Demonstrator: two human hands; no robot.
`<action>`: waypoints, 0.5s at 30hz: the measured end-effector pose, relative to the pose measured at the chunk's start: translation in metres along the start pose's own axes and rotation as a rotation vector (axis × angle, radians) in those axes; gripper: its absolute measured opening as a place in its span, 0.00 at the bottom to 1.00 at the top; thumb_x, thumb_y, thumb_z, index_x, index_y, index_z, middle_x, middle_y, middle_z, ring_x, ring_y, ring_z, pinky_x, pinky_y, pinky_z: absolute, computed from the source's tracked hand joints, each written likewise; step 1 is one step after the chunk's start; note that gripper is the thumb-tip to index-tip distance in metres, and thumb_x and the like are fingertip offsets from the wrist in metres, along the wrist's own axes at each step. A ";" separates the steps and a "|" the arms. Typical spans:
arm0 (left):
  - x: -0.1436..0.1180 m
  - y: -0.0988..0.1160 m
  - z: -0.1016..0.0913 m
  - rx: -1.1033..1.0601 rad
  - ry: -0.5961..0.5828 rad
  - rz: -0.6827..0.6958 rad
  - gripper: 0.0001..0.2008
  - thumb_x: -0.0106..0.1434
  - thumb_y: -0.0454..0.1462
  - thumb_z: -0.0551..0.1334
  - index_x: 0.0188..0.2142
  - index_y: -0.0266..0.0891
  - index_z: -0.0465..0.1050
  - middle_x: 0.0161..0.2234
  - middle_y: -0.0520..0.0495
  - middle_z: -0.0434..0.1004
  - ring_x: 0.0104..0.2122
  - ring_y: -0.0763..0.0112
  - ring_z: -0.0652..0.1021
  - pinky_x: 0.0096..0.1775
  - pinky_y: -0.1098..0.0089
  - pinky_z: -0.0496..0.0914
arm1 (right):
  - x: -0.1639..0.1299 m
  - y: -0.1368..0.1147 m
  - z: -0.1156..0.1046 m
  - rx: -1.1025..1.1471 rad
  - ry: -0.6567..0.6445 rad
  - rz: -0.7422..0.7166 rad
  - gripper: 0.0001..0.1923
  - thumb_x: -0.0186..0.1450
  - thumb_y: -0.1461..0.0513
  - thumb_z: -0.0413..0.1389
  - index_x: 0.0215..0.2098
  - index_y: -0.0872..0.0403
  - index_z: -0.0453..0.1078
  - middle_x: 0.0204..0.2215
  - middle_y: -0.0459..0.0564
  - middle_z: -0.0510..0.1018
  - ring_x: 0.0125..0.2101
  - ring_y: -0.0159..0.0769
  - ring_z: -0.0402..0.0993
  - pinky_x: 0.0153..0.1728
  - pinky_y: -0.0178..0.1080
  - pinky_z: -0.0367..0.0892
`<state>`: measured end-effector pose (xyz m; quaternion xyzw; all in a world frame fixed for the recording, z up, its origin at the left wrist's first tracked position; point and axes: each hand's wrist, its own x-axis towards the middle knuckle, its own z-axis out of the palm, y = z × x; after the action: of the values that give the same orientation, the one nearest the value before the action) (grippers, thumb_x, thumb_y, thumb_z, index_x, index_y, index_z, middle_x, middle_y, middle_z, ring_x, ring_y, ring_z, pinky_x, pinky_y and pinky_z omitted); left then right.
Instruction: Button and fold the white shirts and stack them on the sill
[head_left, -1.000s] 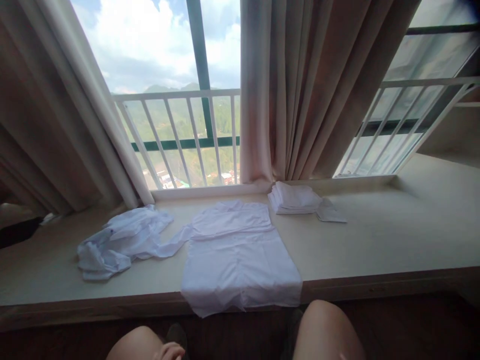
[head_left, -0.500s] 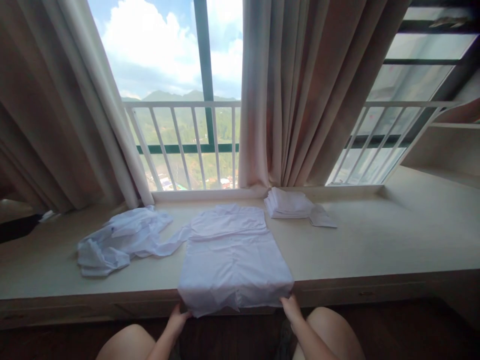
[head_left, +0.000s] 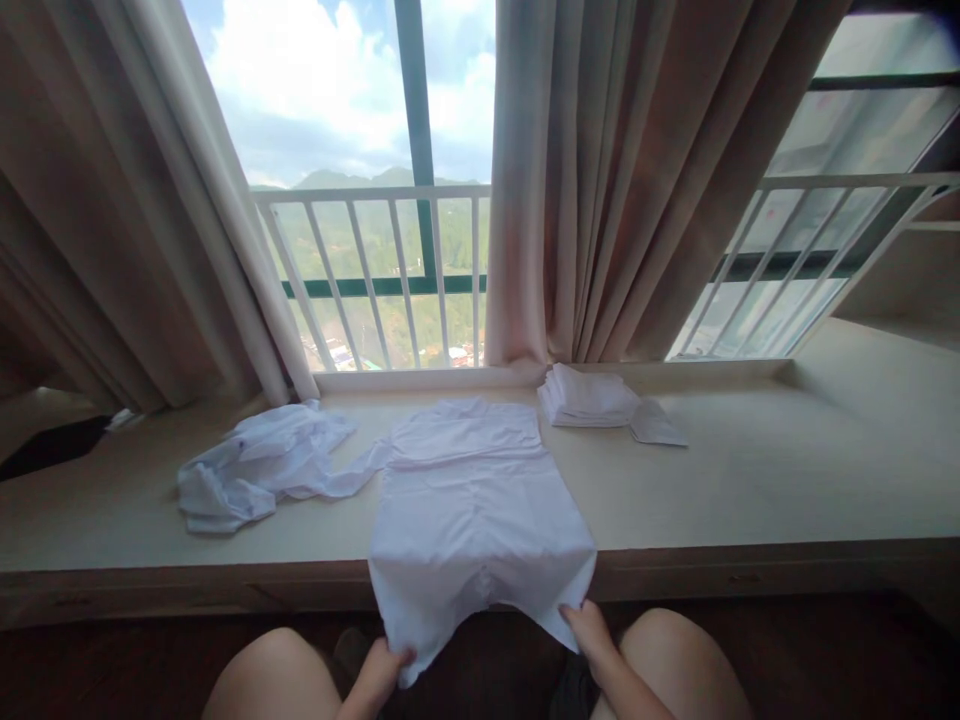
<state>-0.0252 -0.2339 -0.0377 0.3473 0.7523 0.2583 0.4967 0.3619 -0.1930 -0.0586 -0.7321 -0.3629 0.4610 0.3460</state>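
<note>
currently: left hand [head_left: 381,672] and right hand [head_left: 589,630] each pinching a hem corner of the white garment [head_left: 472,520] overhanging the ledge's [head_left: 750,490] near edge; next move calls for even tension.

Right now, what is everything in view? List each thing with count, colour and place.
laid-out garment: 1, white, centre of ledge, lower hem hanging over the front edge
crumpled garment: 1, white, left on ledge
folded stack: 1, white, back of ledge by the middle curtain
flat folded piece: 1, white, just right of the stack
ledge: 1, cream, below the window
curtains: beige, left and middle of the window
railing: white, behind the glass
knees: 2, bare, bottom of frame
left hand: grips the hem's left corner
right hand: grips the hem's right corner
</note>
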 end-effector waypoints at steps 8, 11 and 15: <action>-0.068 -0.013 -0.041 -0.558 -0.057 -0.107 0.20 0.49 0.43 0.74 0.39 0.36 0.79 0.38 0.39 0.84 0.40 0.51 0.84 0.37 0.63 0.79 | -0.073 -0.021 -0.058 0.604 -0.104 0.191 0.31 0.49 0.48 0.71 0.44 0.57 0.77 0.39 0.58 0.85 0.38 0.51 0.83 0.36 0.45 0.78; -0.082 -0.014 -0.063 -0.550 -0.039 -0.162 0.20 0.45 0.43 0.77 0.34 0.36 0.78 0.30 0.42 0.82 0.28 0.56 0.82 0.28 0.64 0.77 | -0.088 -0.039 -0.095 0.636 -0.139 0.238 0.28 0.50 0.50 0.72 0.44 0.56 0.77 0.40 0.56 0.85 0.37 0.47 0.82 0.35 0.43 0.78; -0.088 -0.003 -0.074 -0.329 0.003 -0.119 0.19 0.41 0.41 0.76 0.32 0.36 0.78 0.25 0.45 0.79 0.25 0.56 0.79 0.22 0.66 0.73 | -0.091 -0.056 -0.126 0.614 -0.217 0.253 0.26 0.51 0.51 0.72 0.42 0.56 0.78 0.38 0.55 0.85 0.35 0.45 0.82 0.37 0.40 0.78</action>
<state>-0.0715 -0.3073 0.0380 0.2158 0.7199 0.3486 0.5601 0.4389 -0.2642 0.0689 -0.5798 -0.1485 0.6630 0.4497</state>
